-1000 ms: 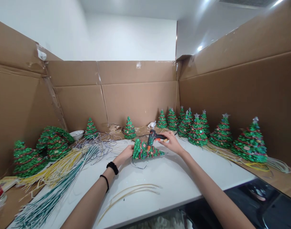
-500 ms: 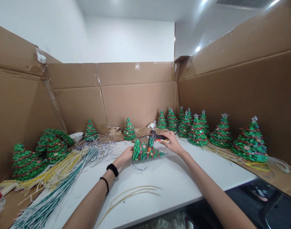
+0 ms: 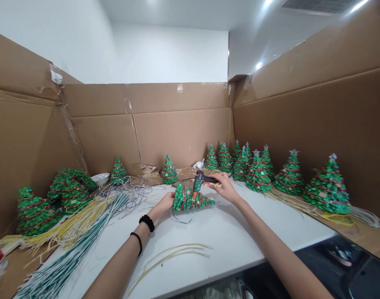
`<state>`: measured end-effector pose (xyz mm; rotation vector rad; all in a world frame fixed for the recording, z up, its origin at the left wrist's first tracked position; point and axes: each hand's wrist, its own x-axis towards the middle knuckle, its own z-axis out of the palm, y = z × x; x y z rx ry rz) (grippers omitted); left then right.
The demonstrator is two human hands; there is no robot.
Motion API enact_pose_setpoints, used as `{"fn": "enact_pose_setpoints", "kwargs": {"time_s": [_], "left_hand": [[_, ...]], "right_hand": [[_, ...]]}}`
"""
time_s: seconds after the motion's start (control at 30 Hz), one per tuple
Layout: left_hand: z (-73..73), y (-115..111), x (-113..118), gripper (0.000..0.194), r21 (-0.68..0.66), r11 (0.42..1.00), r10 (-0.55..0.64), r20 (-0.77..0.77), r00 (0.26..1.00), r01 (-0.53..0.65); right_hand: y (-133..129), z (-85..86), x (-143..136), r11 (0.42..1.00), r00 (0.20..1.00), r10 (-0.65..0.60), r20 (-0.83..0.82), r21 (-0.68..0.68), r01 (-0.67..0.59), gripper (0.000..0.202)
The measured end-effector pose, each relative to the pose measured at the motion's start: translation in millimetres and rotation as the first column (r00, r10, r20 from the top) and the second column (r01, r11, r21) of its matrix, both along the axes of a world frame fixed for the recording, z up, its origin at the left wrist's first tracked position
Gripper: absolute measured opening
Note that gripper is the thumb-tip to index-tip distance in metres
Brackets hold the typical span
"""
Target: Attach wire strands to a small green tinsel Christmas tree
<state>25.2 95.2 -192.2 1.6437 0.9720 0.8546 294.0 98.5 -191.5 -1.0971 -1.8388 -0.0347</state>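
Observation:
A small green tinsel tree (image 3: 186, 197) with red garland lies on its side above the white table (image 3: 227, 241), its tip to the right. My left hand (image 3: 165, 203) is closed on its base. My right hand (image 3: 222, 185) grips a black hot glue gun (image 3: 201, 178) by the handle. The gun's orange nozzle points down and touches or nearly touches the middle of the tree; the exact contact is too small to tell. A thin loose wire hangs below the tree's base.
Decorated trees (image 3: 257, 172) stand along the right and back. Yellow and green strands (image 3: 81, 245) are heaped at left, near more trees and a white bowl (image 3: 100, 178). Pale strips (image 3: 174, 251) lie in front. Cardboard walls (image 3: 177, 128) enclose the table.
The view has shifted very slightly. Both hands, the tree and the glue gun keep nearly the same positions.

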Motion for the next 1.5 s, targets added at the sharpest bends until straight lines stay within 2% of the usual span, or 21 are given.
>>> {"fn": "enact_pose_setpoints", "kwargs": {"time_s": [0.73,1.0,1.23,1.4,1.5], "left_hand": [[0.4,-2.4,0.8,0.023,-0.021,0.999,0.025,0.013,1.000,-0.025],[-6.3,5.8,-0.4,0.019,-0.041,0.999,0.034,0.015,0.999,-0.033],[0.5,-2.3,0.1,0.026,-0.022,0.999,0.024,-0.013,1.000,-0.025],[-0.8,-0.2,0.3,0.023,-0.017,1.000,0.023,-0.011,1.000,-0.023],[-2.3,1.1,0.7,0.022,-0.028,0.999,0.029,0.006,1.000,-0.029]], "right_hand": [[7.2,-8.0,0.9,1.000,1.000,0.015,-0.022,-0.002,-0.015,0.027],[1.0,-3.2,-1.2,0.999,0.999,0.019,-0.035,-0.026,-0.020,0.026],[-0.1,-1.2,-2.5,0.999,0.999,0.026,-0.043,-0.045,-0.028,0.027],[-6.9,5.3,1.9,0.990,0.998,0.046,-0.034,-0.136,-0.050,0.035],[-9.5,8.7,6.0,0.986,0.999,0.011,-0.040,-0.167,-0.017,0.037]]}}
